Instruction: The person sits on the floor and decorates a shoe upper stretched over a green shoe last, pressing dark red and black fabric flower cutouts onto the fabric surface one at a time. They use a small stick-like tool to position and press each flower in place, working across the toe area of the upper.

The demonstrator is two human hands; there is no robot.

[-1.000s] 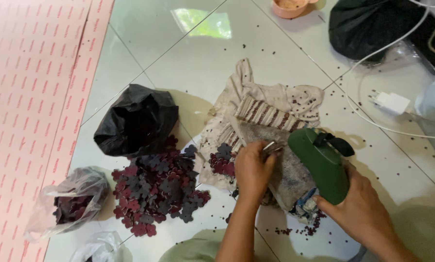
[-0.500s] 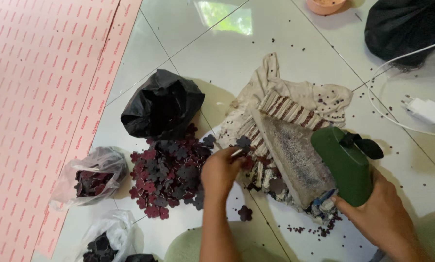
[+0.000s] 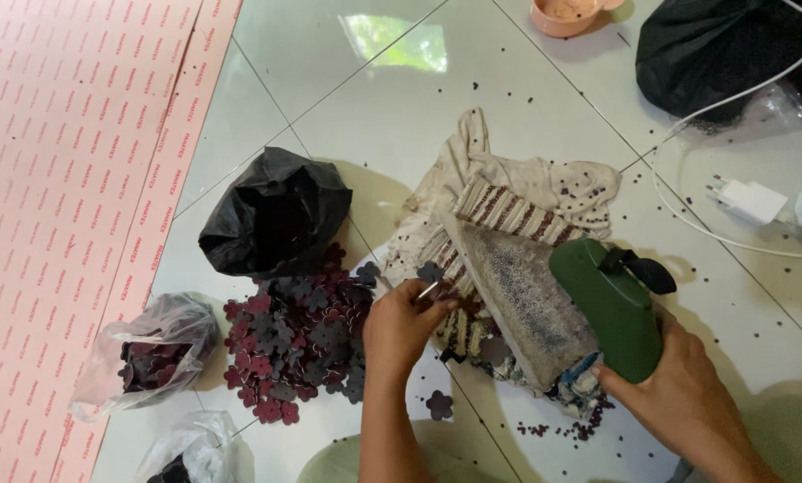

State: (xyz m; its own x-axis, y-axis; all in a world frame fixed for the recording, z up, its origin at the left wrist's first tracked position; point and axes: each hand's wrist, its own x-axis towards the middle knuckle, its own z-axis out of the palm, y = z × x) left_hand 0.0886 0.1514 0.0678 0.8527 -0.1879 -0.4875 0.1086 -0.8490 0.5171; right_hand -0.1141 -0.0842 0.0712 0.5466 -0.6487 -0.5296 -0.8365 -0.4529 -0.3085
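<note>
The scene was viewed from above, on a white tiled floor (image 3: 544, 116). The right hand (image 3: 687, 402), at approx. 4 o'clock in the frame, was wrapped round a green-handled iron (image 3: 611, 304), its grip clamped on the handle. The iron was tipped on its side, w/ its soiled grey soleplate (image 3: 526, 295) turned toward 9 o'clock and its tip pointing toward 11 o'clock. The iron was set over a crumpled striped cloth (image 3: 508, 192), which lay spread on the floor at the centre.

The left hand (image 3: 401, 331), just below centre, was held beside the soleplate's lower edge. A thin metal tool (image 3: 430, 290), prob. tweezers, was pinched in its grip, fingers together on it. A small dark flower-shaped cutout (image 3: 430, 271) was seen at the tool's tip, touching the cloth or just above it; which could not be told.

A heap of maroon and dark flower cutouts (image 3: 298, 340) was piled at 9 o'clock of the left hand, near it. A black plastic bag (image 3: 276, 215) lay at 12 o'clock of the heap, touching it. A clear plastic bag (image 3: 142, 353) w/ more cutouts inside was seen at 9 o'clock of the heap. One loose cutout (image 3: 438, 404) lay on the floor at 5 o'clock of the left hand. A white charger plug (image 3: 750, 201) w/ its cable lay at 2 o'clock, well apart from the iron. A pink perforated mat (image 3: 70, 179) covered the floor along the left edge.
</note>
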